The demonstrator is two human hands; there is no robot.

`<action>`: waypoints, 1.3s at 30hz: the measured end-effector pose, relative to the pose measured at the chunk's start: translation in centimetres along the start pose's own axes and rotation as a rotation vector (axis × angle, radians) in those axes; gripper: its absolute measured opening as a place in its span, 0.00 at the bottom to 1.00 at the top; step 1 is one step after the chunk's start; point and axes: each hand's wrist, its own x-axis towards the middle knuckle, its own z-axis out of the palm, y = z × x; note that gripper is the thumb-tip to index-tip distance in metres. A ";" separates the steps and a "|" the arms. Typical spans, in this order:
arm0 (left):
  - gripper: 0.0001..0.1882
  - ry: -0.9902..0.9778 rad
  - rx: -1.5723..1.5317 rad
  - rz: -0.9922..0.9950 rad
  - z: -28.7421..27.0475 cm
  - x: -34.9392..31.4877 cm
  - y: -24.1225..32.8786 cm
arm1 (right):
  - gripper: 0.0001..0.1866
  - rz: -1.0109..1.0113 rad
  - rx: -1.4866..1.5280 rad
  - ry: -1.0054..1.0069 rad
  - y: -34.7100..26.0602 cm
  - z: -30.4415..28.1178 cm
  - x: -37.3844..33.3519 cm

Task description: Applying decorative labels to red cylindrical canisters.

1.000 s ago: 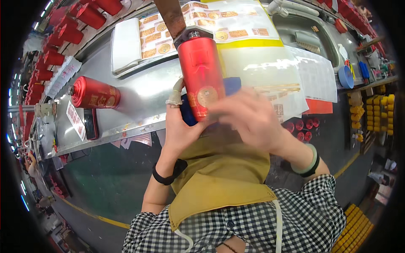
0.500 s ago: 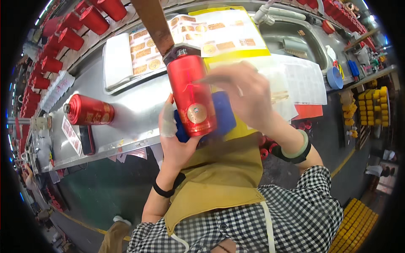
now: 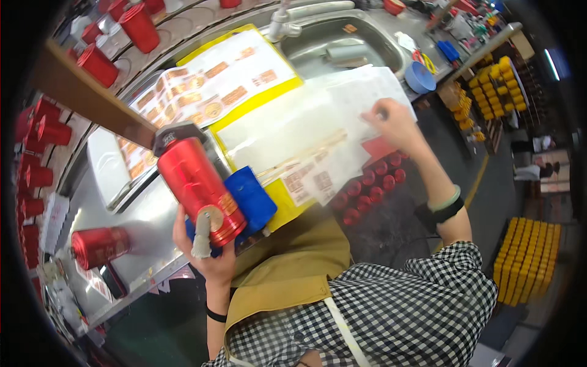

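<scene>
My left hand [image 3: 211, 263] is closed around the lower end of a red bottle [image 3: 192, 177] with a gold round emblem. The thumb, in a greyish wrap, lies over that emblem. The bottle's far end rests in a dark holder [image 3: 178, 133] on a brown bar. Off to the right, my right hand [image 3: 396, 125] hovers over white sheets [image 3: 367, 92], fingers curled in a pinch; what they hold, if anything, cannot be made out. A printed decal sheet [image 3: 214, 79] in gold and red lies on a yellow board [image 3: 247, 107] beyond the bottle.
A blue block [image 3: 251, 197] sits beside the bottle. Another red bottle [image 3: 101, 246] lies on the steel table near a phone [image 3: 113, 280]. A sink [image 3: 379, 43] and blue bowl [image 3: 420, 77] are at the back right. Several red bottles [image 3: 139, 27] line the far left.
My right hand has moved from the bottle out to the right over the white sheets. The view has turned, and the bottle appears lower left. My left thumb now covers part of the emblem.
</scene>
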 end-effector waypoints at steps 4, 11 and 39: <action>0.34 0.000 -0.037 0.015 0.5 -0.3 -0.2 | 0.16 0.335 -0.212 0.129 13.4 -5.4 -0.2; 0.34 -0.005 -0.013 0.032 0.6 -0.4 -0.3 | 0.14 0.774 0.694 0.037 19.0 -4.4 -1.9; 0.34 -0.128 -0.068 -0.199 -2.8 0.2 1.6 | 0.25 0.475 0.726 0.302 21.0 -0.4 0.3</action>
